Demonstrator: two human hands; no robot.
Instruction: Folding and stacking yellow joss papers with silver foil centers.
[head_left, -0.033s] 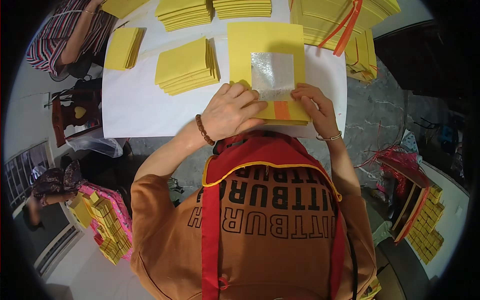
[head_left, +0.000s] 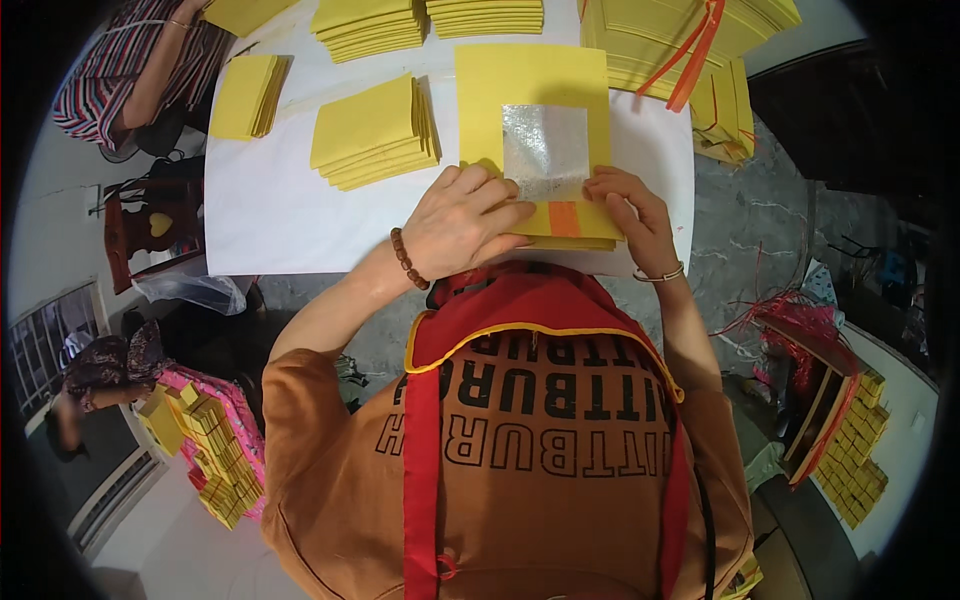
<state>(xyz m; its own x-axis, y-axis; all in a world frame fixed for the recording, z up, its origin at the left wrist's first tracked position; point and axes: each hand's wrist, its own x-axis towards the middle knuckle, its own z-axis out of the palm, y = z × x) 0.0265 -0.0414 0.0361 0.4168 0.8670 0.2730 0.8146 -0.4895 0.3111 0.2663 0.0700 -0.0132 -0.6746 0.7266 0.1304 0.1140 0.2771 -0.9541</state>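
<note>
In front of me on the white-covered table lies a yellow paper sheet (head_left: 530, 75) with a silver foil square (head_left: 545, 145) on it. Its near edge is turned up over the lower part of the foil, and an orange patch (head_left: 564, 218) shows on that flap. My left hand (head_left: 470, 215) has its fingers curled onto the left end of the flap. At the right end, my right hand (head_left: 635, 215) pinches the flap between thumb and fingers. Beneath the flap, more yellow paper edges show; how many sheets lie there is hidden.
Left of the sheet stands a fanned stack of folded yellow paper (head_left: 370, 130), with a smaller stack (head_left: 243, 97) beyond. Large yellow sheets with red ribbon (head_left: 690, 60) lie far right. A person in a striped sleeve (head_left: 100, 85) sits far left. Yellow bundles (head_left: 850, 450) are stacked lower right.
</note>
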